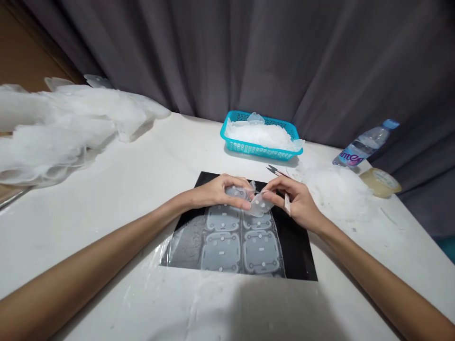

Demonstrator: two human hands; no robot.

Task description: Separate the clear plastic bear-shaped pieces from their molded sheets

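My left hand (227, 192) and my right hand (295, 199) meet over a black mat (300, 255). Between them is a small, thin, translucent white piece (260, 204) with little whitish dots on it. The left thumb and fingers pinch its left side, while the right thumb and index finger grip its upper right edge. A narrow pale strip (287, 203) shows at the right hand's fingers; its kind is unclear. Beneath the hands lies a clear sheet (188, 244) with several rounded translucent pads (222, 252). Dark-bladed snips (275, 170) lie just behind the right hand, partly hidden.
A turquoise basket (263, 150) of white translucent pieces stands at the back. Large piles of similar white material (71, 113) cover the left side. To the right are loose white scraps (332, 189), a tape roll (380, 183) and a tilted water bottle (366, 144). A grey curtain (213, 57) hangs behind.
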